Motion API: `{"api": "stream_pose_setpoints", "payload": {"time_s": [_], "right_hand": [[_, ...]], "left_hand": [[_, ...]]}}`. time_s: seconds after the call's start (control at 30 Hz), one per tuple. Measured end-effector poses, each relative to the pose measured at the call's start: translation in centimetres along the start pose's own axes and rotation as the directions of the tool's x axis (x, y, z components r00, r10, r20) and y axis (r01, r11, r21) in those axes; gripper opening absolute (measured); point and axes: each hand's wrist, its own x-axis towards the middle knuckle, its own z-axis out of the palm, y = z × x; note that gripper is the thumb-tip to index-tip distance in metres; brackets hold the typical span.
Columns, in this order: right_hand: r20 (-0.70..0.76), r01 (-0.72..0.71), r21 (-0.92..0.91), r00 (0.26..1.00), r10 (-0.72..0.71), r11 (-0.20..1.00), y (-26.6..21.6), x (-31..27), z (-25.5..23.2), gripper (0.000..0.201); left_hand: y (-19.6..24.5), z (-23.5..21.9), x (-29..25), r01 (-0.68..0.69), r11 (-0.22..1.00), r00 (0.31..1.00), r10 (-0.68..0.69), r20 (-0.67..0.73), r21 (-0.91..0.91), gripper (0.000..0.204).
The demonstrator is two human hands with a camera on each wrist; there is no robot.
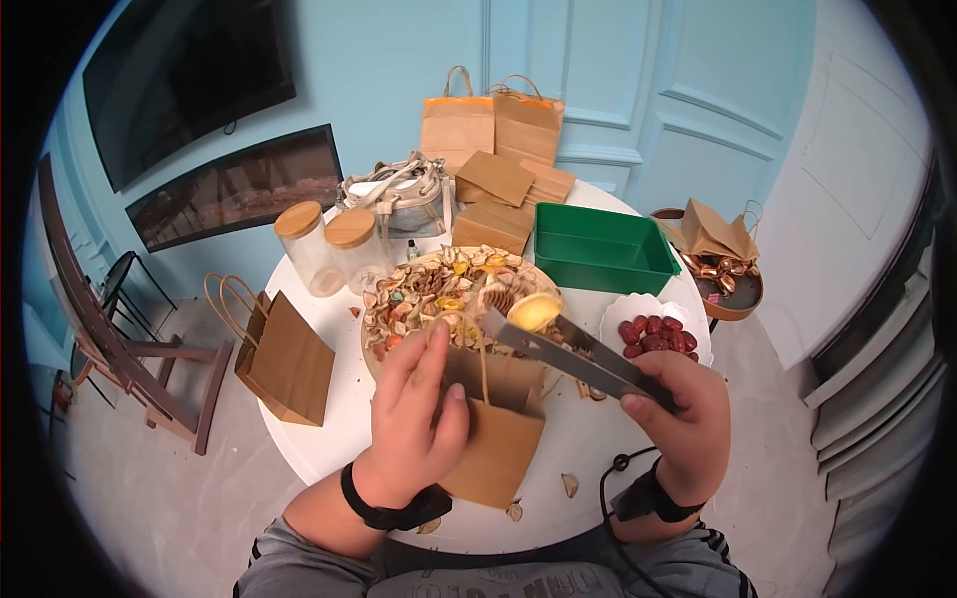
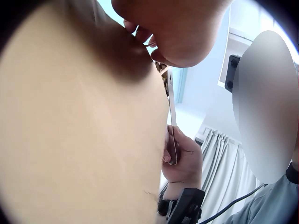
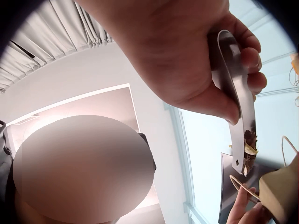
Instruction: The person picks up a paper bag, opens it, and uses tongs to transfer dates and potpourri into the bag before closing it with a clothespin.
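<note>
My right hand (image 1: 688, 419) grips metal tongs (image 1: 588, 367), their tips over the table's middle. Dried potpourri pieces (image 3: 250, 151), brown with a pale bit, sit between the tips; in the head view a yellow cupped piece (image 1: 535, 311) shows by them. Below stands an upright, open brown paper bag (image 1: 495, 453) with twisted handles. My left hand (image 1: 414, 424) is at the bag's left side, its fingers on a handle (image 3: 243, 188). The left wrist view shows mostly the bag's side close up. Behind the bag lies a round tray (image 1: 367, 344) heaped with dried petals and slices.
A white scalloped bowl (image 1: 610, 317) of red dates and a green box (image 1: 598, 264) stand right. Two lidded jars (image 1: 324, 269) and another paper bag (image 1: 289, 364) are left. More paper bags (image 1: 459, 130) and a handbag (image 1: 414, 204) stand at the back. Loose petals (image 1: 569, 484) lie in front.
</note>
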Motion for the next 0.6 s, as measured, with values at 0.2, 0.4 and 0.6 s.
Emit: {"api": "stream_pose_setpoints", "payload": {"time_s": [0.2, 0.4, 0.6], "right_hand": [[0.151, 0.025, -0.158, 0.989, -0.001, 0.987, -0.4, 0.2, -0.2, 0.019], [0.36, 0.086, -0.277, 0.933, 0.02, 0.957, 0.1, 0.7, -0.7, 0.021], [0.347, -0.06, -0.237, 0.927, 0.142, 0.97, 0.7, 1.3, -0.6, 0.028]], "left_hand": [[0.0, -0.4, -0.6, -0.025, 1.0, 0.998, 0.026, -0.06, 0.017, 0.059], [0.1, -0.4, 0.3, -0.216, 0.976, 0.976, 0.216, -0.004, 0.006, 0.052], [0.0, -0.6, 0.4, -0.217, 0.976, 0.976, 0.217, -0.023, 0.035, 0.053]]}}
